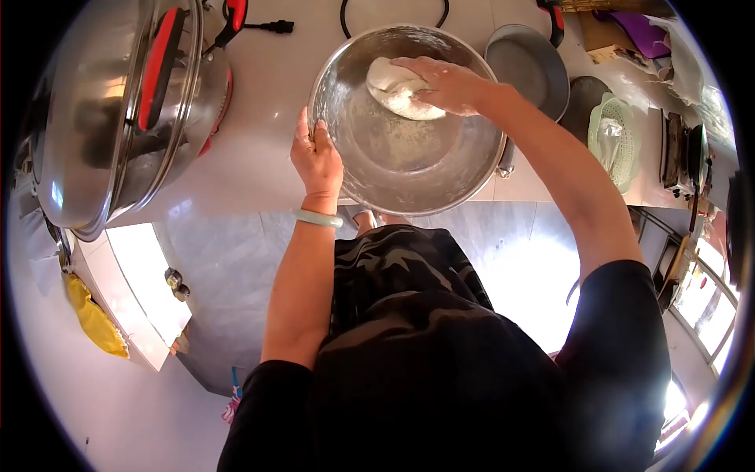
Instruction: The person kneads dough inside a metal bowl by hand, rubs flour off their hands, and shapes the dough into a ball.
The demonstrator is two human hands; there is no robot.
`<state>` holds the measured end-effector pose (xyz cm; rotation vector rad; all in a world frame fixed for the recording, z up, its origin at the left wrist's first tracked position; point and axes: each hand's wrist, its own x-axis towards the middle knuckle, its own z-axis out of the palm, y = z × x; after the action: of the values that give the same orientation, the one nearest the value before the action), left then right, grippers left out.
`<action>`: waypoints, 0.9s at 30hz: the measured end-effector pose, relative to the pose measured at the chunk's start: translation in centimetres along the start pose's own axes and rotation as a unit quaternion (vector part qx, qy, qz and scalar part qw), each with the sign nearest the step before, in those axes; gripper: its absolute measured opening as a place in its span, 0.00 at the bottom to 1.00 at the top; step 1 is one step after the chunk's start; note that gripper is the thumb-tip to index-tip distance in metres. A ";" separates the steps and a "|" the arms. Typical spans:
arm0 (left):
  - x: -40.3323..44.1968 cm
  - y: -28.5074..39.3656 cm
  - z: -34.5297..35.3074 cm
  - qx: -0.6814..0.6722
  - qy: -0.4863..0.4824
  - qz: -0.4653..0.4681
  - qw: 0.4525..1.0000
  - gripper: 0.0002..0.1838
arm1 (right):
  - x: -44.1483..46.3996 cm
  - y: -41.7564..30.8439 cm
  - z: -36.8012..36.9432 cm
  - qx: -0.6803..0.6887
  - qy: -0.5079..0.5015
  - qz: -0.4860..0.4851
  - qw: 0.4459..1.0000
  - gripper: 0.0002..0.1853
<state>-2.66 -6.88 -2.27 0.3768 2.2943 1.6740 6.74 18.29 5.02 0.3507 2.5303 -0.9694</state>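
Observation:
A wide stainless-steel bowl (468, 169) stands at the counter's front edge, its inner wall streaked with flour. Inside, toward the far side, lies a lump of white dough (387, 79) with loose flour on its near part and on the bowl floor. My right hand (450, 86) reaches in over the right rim and grips the dough, fingers on its top and thumb lower down. At the left rim, my left hand (318, 157) holds the bowl, with the fingers outside and partly hidden. A pale bangle (318, 218) circles my left wrist.
On the left stands a big steel pot (94, 110) with a red-and-black handle (163, 69). Beside the bowl to the right are a grey pan (528, 67) and a pale green basket (617, 141). A black plug (271, 27) lies behind the bowl.

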 end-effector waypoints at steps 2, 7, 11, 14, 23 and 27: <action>-0.2 1.2 -0.2 0.002 0.000 -0.043 0.999 0.20 | -1.4 1.0 1.4 0.036 0.036 0.015 0.999 0.37; -0.1 0.2 0.1 -0.009 0.014 -0.037 0.999 0.20 | -4.9 1.7 6.7 0.186 0.124 0.044 0.974 0.36; -0.1 0.9 0.1 -0.018 0.011 -0.032 0.999 0.20 | -5.0 -1.4 12.7 0.366 0.213 0.078 0.903 0.36; -0.2 1.3 -0.1 0.012 0.003 -0.001 1.000 0.20 | -3.1 -5.3 15.2 0.370 0.282 0.146 0.873 0.36; -0.2 0.6 0.1 0.014 0.004 0.000 1.000 0.20 | 2.0 -8.9 15.9 0.405 0.387 0.145 0.815 0.34; -0.2 0.9 0.0 0.008 0.001 0.027 1.000 0.20 | -0.2 -7.6 14.2 0.288 0.293 0.176 0.895 0.36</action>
<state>-2.40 -6.74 -1.37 0.4459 2.3203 1.6818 8.06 3.08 -0.09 1.4118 2.4448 -1.6299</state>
